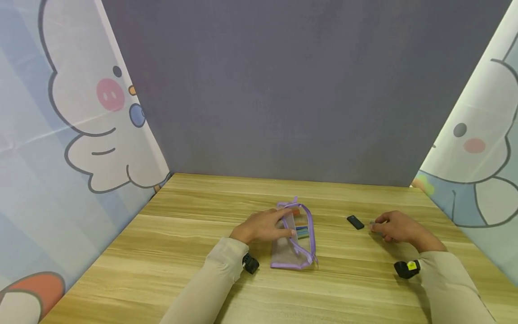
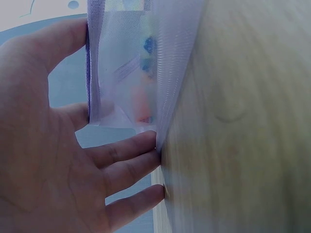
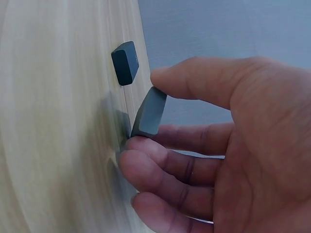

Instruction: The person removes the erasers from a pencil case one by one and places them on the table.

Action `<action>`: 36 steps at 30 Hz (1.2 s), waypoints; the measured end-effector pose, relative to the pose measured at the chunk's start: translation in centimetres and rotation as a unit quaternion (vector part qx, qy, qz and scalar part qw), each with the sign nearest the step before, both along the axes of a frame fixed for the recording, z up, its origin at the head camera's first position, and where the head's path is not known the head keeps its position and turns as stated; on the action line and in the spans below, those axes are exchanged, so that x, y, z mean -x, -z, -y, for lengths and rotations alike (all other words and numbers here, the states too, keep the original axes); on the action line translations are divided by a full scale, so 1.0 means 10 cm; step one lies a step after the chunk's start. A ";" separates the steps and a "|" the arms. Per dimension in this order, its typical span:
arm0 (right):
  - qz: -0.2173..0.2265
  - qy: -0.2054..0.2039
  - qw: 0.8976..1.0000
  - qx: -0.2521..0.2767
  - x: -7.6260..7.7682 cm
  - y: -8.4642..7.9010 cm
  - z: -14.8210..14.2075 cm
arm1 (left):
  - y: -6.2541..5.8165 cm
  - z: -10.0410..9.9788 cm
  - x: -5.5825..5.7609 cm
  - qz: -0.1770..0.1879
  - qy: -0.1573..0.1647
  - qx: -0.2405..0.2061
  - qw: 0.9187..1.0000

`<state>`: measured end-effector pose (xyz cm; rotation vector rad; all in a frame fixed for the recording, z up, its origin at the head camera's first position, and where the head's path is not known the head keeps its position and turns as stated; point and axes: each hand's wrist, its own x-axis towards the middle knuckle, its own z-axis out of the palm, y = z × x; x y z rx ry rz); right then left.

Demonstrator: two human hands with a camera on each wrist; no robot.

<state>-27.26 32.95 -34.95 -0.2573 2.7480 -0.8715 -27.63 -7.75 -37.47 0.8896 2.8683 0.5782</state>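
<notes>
Grey, flat-sided block (image 3: 151, 114), pinched between the right hand's (image 1: 398, 228) thumb and fingers, right of the purple-trimmed, see-through mesh pouch (image 1: 284, 256)! A light, square pinch suits those smooth faces. The left hand (image 1: 264, 226), well apart, grips the pouch's rim; spreading that soft mouth wide should help, as its wall could sag and the fingers partly block it. Blue-and-green pieces (image 1: 302, 232) sit inside. On the pale wooden table (image 1: 170, 252), a black rectangular block (image 1: 355, 222) lies between, easily clipped by a low sweep.

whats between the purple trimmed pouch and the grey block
In the head view, one dark block lies between the pouch and the grey block, nearer the grey one; the rest of that stretch of table is bare.
</notes>
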 end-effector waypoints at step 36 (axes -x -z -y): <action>-0.086 -0.004 0.996 0.018 -0.01 -0.06 0.21 | -0.01 0.00 -0.02 0.006 -0.012 0.014 1.000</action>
